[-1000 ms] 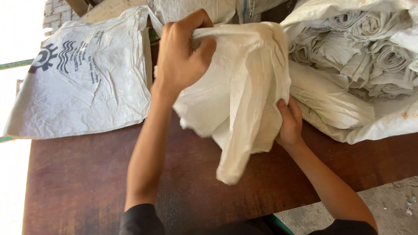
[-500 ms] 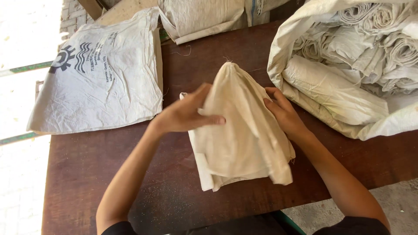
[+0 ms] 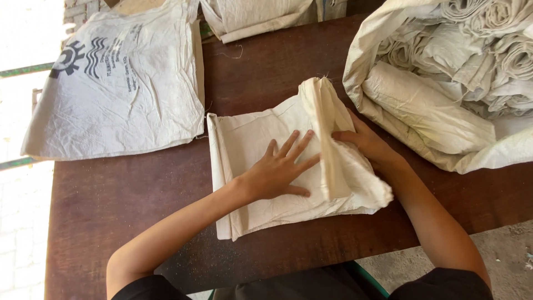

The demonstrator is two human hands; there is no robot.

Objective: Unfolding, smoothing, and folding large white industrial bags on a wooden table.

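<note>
A dark brown wooden table (image 3: pixel 111 205) with a worn, matte top carries everything; pale ground shows past its near right corner. Close to the near edge, at the middle, lies a cream woven sack (image 3: pixel 261 139), partly folded, its right part raised in a soft ridge. The left hand (image 3: pixel 277 172) lies flat on it, fingers spread open. The right hand (image 3: pixel 366 145) rests against the ridge, fingers extended, gripping nothing. Toward the far left corner lies a flat white sack with dark print (image 3: pixel 116 89). At the right edge, a large open sack (image 3: pixel 422 111) holds rolled cream sacks. More folded cloth (image 3: pixel 250 16) lies at the far edge.
</note>
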